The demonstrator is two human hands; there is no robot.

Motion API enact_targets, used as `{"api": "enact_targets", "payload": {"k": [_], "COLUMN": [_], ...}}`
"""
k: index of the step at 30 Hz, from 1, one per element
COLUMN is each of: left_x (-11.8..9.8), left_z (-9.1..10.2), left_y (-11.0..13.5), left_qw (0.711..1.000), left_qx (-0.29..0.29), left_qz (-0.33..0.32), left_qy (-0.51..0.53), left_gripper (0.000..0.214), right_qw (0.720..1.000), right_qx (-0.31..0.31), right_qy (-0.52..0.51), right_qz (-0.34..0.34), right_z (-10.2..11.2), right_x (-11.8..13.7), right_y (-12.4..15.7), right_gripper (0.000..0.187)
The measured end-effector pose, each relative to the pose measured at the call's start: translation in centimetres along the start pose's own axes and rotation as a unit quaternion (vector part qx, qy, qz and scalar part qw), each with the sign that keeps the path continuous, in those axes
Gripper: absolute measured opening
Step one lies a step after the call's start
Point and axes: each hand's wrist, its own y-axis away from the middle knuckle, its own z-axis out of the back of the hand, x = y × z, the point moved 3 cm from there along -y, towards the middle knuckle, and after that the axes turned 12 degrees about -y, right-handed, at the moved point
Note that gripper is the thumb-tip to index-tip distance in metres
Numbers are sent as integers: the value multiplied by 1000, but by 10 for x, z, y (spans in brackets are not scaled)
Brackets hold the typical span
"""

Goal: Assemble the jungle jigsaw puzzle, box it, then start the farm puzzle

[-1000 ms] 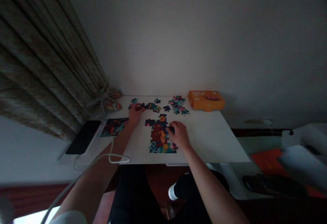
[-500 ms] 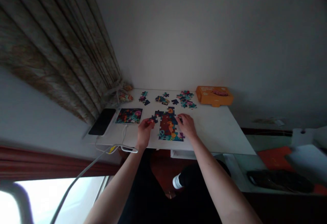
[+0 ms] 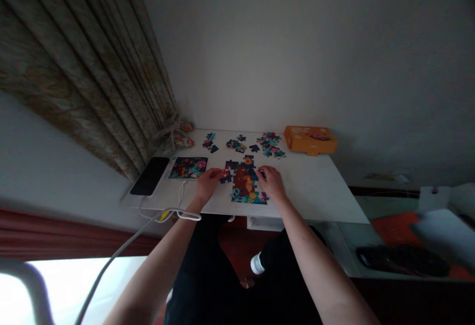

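A partly joined jigsaw puzzle (image 3: 244, 182) lies on the white table, with a brown middle and colourful lower edge. At its left side my left hand (image 3: 210, 182) is closed on a dark puzzle piece (image 3: 226, 178) with a red patch, held by its left edge. The piece is close to the joined part; whether they touch I cannot tell. My right hand (image 3: 270, 180) rests at the puzzle's upper right side, fingers curled at its edge. What those fingertips hold, if anything, is hidden.
Loose puzzle pieces (image 3: 269, 140) lie in groups along the back, near an orange box (image 3: 310, 140). Left of the puzzle are a picture card (image 3: 188, 167), a black phone (image 3: 150, 176) and a white cable (image 3: 180, 200). A curtain (image 3: 85, 68) hangs at left.
My left hand has turned and brought its piece slightly right and down, nearer the joined puzzle. My right hand has stayed almost in place.
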Motion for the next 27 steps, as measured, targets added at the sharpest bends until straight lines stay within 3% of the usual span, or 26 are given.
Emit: {"api": "enact_targets", "payload": {"k": [4,11,20,27], "left_x": [-8,-14,-13,-9], "left_z": [-6,-14,-20,-24], "left_y": [-19,-34,-35,-31], "left_qw": [995,969,926,913], "left_qx": [41,59,35,12], "left_qz": [-22,-61,-117,-156], "left_qy": [-91,-230,-357,-376], "left_gripper": [18,12,20,23], "right_qw": [1000,1000,1000,1000], "right_qx": [2,3,5,8], "right_qy": [2,12,22,16], "right_qz": [4,5,4,-11], "right_z": [0,-1,-2,-2], "right_x": [0,-1,-1,0], "right_y": [0,0,0,0], "right_gripper": [34,33,34,35]}}
